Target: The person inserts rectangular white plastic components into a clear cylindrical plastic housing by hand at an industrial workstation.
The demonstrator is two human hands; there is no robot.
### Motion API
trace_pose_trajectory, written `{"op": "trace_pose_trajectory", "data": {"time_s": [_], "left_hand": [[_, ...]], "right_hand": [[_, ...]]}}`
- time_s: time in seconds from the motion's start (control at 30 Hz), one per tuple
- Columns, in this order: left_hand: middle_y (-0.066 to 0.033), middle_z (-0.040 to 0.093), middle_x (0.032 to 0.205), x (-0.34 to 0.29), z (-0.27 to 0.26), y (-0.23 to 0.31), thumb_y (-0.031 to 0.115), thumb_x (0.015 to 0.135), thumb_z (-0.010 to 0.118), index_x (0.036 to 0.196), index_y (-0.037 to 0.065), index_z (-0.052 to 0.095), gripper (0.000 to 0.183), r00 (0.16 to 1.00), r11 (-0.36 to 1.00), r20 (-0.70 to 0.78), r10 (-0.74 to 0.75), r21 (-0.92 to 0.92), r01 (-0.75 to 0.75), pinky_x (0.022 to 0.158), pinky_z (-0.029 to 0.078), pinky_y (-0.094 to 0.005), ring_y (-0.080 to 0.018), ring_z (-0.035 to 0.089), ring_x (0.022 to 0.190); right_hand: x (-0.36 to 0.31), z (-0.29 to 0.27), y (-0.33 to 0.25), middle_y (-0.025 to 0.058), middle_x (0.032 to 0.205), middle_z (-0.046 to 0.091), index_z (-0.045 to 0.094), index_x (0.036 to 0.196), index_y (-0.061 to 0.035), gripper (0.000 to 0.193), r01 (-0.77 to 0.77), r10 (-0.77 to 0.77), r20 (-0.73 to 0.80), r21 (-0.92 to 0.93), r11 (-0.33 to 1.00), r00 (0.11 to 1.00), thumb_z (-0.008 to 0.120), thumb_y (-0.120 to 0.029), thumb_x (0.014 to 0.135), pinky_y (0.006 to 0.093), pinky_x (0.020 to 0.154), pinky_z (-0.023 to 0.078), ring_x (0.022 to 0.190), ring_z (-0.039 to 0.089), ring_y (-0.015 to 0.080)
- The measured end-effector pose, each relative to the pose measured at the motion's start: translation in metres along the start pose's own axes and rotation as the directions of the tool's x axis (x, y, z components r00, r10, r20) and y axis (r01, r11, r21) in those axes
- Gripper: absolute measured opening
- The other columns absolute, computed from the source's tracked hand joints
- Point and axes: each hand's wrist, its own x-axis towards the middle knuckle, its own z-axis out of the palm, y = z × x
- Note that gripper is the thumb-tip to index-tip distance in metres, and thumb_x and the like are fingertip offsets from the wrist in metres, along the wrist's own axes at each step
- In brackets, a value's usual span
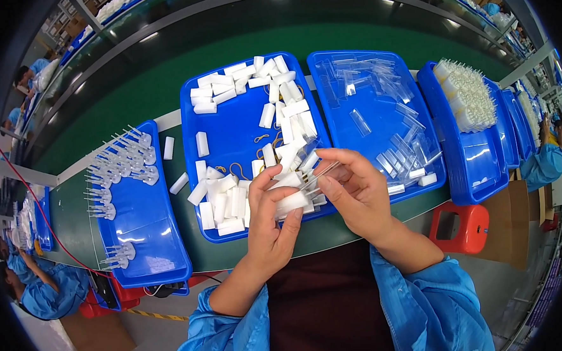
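We stand at a long green desk (162, 99) with a row of blue trays along its near edge. The middle tray (228, 130) holds a loose scatter of small white blocks (222, 207), the tray to its right (378, 88) holds clear plastic sleeves (361, 122), and the left tray (145, 227) holds finished-looking clear pieces with thin prongs (116, 160). Further right, another tray carries a dense stack of white pronged parts (470, 95).

We judge that we are at the fitting step: joining a white block to a clear piece. Our left hand (272, 217) is closed around one white block (292, 202), thumb on top and fingers below. Our right hand (358, 193) pinches a clear sleeve (322, 173) between thumb and fingertips, its end touching the block. Both pieces sit between our hands, just above the near rim of the middle tray.

The next move seems to call for lining up the sleeve squarely with the block and pressing gently, since the clear part looks thin.
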Motion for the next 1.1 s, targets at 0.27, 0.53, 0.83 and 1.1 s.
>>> {"op": "trace_pose_trajectory", "data": {"time_s": [0.27,0.53,0.83,1.1], "left_hand": [[-0.0163,0.036,0.130,-0.001,0.000,-0.004,0.010,0.086,0.057,0.105,0.004,0.053,0.021,0.999,0.996,-0.002,-0.051,-0.080,0.051,0.096,0.033,-0.0372,-0.0283,0.041,0.115],[-0.0146,0.038,0.127,0.001,0.001,-0.006,0.011,0.087,0.057,0.105,0.003,0.053,0.020,0.995,0.981,-0.022,-0.097,-0.169,0.092,0.094,0.036,-0.0337,-0.0249,0.043,0.112],[-0.0135,0.039,0.123,0.003,0.004,0.001,0.012,0.088,0.057,0.103,0.002,0.054,0.018,0.988,0.984,-0.102,-0.116,-0.149,0.101,0.085,0.041,-0.0292,-0.0212,0.046,0.105],[-0.0139,0.039,0.122,0.002,0.006,0.000,0.013,0.088,0.056,0.101,0.002,0.053,0.018,0.982,0.987,-0.144,-0.120,-0.126,0.102,0.081,0.042,-0.0278,-0.0205,0.047,0.102]], "right_hand": [[0.000,-0.002,0.006,0.0060,0.098,0.058,0.049,0.118,0.0006,0.031,-0.159,0.156,0.032,0.216,0.963,0.987,0.057,-0.006,0.089,0.0229,0.078,0.046,0.089,0.056,0.0089],[-0.001,-0.001,0.011,0.0070,0.099,0.059,0.050,0.116,-0.0007,0.030,-0.205,0.208,0.023,0.312,0.928,0.978,0.058,-0.007,0.088,0.0236,0.079,0.047,0.091,0.057,0.0110],[-0.004,0.003,0.014,0.0082,0.097,0.061,0.052,0.112,0.0001,0.027,-0.179,0.187,0.008,0.329,0.927,0.982,0.060,-0.006,0.087,0.0242,0.079,0.048,0.090,0.059,0.0130],[-0.004,0.006,0.014,0.0100,0.097,0.062,0.051,0.111,0.0013,0.025,-0.145,0.155,-0.001,0.333,0.932,0.988,0.058,-0.004,0.087,0.0259,0.079,0.050,0.092,0.061,0.0157]]}}
